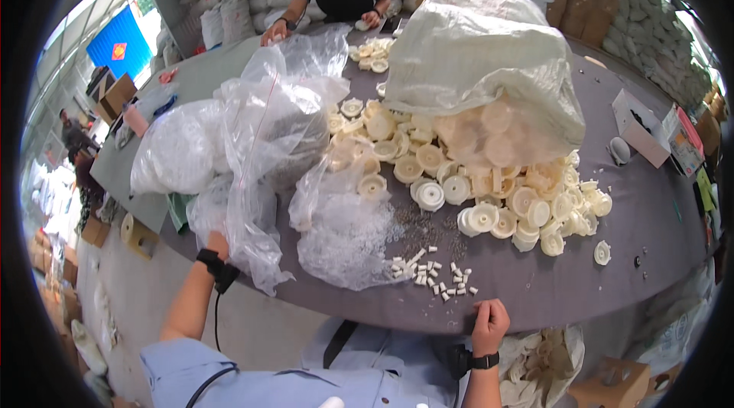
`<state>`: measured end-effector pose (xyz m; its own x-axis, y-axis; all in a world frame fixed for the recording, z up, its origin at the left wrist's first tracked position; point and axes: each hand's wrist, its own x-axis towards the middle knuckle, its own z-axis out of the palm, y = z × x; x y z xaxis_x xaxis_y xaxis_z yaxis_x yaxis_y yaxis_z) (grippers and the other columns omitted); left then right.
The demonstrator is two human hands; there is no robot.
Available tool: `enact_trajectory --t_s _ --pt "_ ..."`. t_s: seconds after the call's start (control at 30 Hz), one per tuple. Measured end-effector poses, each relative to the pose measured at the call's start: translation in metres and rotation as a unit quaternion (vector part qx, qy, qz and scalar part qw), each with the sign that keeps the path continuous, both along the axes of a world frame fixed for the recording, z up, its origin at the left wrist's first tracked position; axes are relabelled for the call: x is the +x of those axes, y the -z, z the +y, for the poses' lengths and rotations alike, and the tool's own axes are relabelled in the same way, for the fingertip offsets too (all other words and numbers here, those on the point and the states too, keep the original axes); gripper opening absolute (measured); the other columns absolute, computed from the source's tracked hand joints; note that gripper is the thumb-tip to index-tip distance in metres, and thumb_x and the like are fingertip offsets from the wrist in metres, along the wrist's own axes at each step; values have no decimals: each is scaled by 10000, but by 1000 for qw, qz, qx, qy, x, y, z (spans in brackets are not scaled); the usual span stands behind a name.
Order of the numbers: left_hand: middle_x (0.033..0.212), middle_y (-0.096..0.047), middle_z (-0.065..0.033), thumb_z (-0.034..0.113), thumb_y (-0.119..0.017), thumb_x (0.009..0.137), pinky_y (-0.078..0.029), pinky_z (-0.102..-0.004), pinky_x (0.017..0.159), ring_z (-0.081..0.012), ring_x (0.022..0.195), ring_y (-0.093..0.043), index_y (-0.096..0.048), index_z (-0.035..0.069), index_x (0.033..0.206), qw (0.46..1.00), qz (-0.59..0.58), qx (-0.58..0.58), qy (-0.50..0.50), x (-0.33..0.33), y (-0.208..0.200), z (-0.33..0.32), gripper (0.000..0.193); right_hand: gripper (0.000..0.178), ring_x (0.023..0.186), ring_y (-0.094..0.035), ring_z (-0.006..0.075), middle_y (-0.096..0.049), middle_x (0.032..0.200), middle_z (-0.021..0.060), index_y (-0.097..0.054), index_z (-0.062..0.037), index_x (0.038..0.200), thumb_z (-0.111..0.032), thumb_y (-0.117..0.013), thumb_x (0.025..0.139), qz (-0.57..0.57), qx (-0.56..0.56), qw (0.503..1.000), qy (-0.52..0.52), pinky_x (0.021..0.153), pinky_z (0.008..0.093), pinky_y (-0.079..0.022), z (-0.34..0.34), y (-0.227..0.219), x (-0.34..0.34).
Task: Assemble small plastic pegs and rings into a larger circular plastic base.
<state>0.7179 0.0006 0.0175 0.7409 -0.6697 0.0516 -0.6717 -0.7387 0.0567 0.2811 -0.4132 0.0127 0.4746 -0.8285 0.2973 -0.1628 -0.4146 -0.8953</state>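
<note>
Right hand [489, 324] is curling, fingers narrow, over the bench's [535, 293] near edge, just beside small white pegs [436, 274]. Left hand [218, 243] is gripping a clear plastic bag [267, 140] at the near-left edge. Cream plastic discs [474, 178] are spilling from a woven sack [474, 48] mid-bench.

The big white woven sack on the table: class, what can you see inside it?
The woven sack spills cream plastic discs from its open mouth onto the grey table. Its opaque cloth hides whatever lies deeper.
</note>
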Motion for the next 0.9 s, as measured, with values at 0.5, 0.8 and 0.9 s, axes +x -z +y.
enact_trajectory --t_s 0.5,0.8,0.9 --pt "1144 -561 -191 233 -550 797 -425 -418 877 -348 1037 -544 -520 22 1165 998 18 58 -15 21 -15 -3 426 189 525 -441 121 -486 613 53 -551 22 678 -35 -484 845 3 11 1000 -5 491 252 -338 2 10 -5" --pt "1155 -555 -201 245 -538 796 -421 -429 882 -360 1036 -542 -519 15 1170 993 45 105 -27 25 -18 30 439 175 546 -454 126 -505 632 62 -561 26 702 -26 -475 844 16 30 999 -11 505 254 -345 1 8 -7" --pt "1099 -585 -98 214 -592 826 -428 -336 891 -227 1004 -545 -533 47 1149 989 -106 -60 82 92 -5 113 368 176 540 -441 119 -500 633 57 -563 25 704 -26 -472 846 5 44 999 -28 501 255 -338 3 7 -2"
